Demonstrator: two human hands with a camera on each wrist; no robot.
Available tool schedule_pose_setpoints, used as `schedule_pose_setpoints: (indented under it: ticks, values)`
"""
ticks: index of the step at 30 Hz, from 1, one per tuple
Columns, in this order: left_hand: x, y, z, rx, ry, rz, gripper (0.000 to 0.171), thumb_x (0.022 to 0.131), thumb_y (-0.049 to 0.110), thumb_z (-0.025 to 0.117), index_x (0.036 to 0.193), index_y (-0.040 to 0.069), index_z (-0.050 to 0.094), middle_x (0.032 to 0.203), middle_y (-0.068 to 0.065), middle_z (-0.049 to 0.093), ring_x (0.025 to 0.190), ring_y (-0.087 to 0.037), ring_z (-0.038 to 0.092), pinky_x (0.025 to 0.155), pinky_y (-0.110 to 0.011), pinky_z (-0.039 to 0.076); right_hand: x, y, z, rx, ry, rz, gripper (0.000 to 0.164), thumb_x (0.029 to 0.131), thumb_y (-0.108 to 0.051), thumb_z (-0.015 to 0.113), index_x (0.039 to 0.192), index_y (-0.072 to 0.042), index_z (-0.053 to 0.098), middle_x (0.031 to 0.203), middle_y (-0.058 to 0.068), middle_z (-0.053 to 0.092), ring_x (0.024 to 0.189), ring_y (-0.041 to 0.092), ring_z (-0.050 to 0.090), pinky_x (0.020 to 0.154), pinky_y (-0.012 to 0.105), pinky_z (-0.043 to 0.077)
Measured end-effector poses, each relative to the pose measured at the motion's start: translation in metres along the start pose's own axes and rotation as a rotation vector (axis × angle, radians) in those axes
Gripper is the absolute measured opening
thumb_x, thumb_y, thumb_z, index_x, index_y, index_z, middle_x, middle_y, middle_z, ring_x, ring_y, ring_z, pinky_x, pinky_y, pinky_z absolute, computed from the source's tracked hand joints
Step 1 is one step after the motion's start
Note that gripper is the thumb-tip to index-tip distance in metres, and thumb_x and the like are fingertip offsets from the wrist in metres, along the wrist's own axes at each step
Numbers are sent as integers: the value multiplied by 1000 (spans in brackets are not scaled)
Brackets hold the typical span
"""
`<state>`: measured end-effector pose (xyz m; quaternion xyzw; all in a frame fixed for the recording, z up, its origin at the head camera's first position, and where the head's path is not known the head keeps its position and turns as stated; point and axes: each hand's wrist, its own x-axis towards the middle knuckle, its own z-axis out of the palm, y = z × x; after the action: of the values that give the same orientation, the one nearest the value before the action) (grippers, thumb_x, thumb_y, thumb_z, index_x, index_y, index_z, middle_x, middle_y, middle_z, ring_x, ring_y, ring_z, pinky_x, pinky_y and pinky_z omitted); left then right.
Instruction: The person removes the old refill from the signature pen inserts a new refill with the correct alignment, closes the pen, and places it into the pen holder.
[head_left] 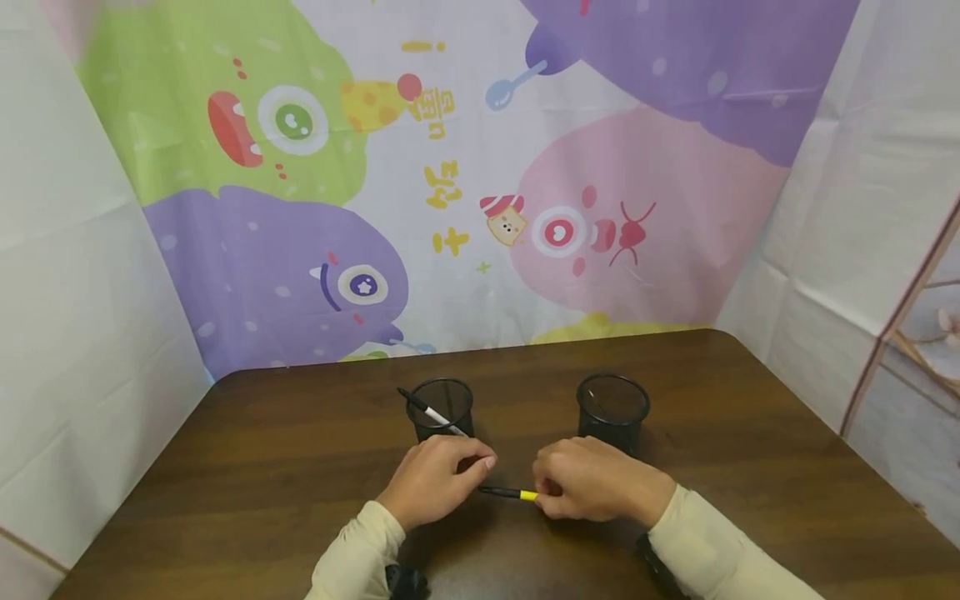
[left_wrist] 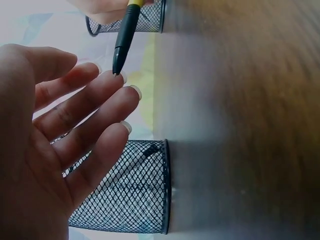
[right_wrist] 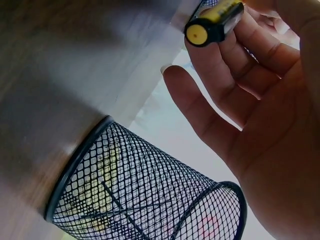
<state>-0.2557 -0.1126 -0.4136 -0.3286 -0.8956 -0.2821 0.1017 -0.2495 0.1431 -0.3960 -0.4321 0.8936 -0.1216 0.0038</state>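
My right hand [head_left: 600, 479] pinches a yellow-and-black pen [head_left: 508, 492] between thumb and fingers, its black tip pointing left. The yellow end [right_wrist: 197, 35] shows up close in the right wrist view. Beside that tip is my left hand [head_left: 433, 482], fingers loosely bent with nothing gripped. In the left wrist view the tip overlaps a fingertip; whether they touch, I cannot tell. Behind my left hand stands a black mesh pen cup [head_left: 427, 432], with a white marker with a black end [head_left: 433, 413] leaning in it. Another mesh cup [head_left: 609, 432] stands behind my right hand.
A brown wooden table [head_left: 300, 450] lies under both hands. At its far edge hangs a cartoon-printed cloth [head_left: 465, 308], with white cloth walls [head_left: 67, 275] on either side. A dark device [head_left: 407, 582] sits at my left wrist.
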Motion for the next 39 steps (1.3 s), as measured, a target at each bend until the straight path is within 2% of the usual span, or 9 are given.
schedule_pose_setpoints:
  ticks: [10,18,25,32,39]
  values:
    - [0,-1,1,-9,-26,4,18,100,33,63,100,23,78,90,21,68,79,3,62,71,-30,53,-1,1,-3,6,23,4,19,91,-24,71,75,-27,62,76,-18,49,62,0,47,56,20,43]
    - [0,-2,1,-74,-68,-4,20,101,34,62,101,22,78,83,22,66,73,2,60,66,-26,51,0,2,-5,21,50,-7,17,92,-22,71,77,-27,63,78,-18,51,63,0,47,57,20,43]
    - [0,-2,1,-112,-86,-20,15,101,32,62,97,27,76,78,23,64,71,3,60,63,-24,49,-1,3,-4,22,82,-8,16,92,-20,70,79,-25,63,78,-17,52,63,0,47,57,21,43]
    - [0,-2,1,-120,-91,-16,12,99,32,65,102,27,76,83,22,66,74,2,61,68,-26,51,0,4,-2,24,125,-6,11,95,-19,68,84,-23,65,80,-17,51,65,0,47,58,20,44]
    - [0,0,2,-130,-99,-34,14,95,30,72,107,27,76,91,20,68,75,1,61,67,-24,51,0,4,-1,35,150,21,13,96,-19,67,86,-23,60,75,-17,49,61,0,44,54,20,41]
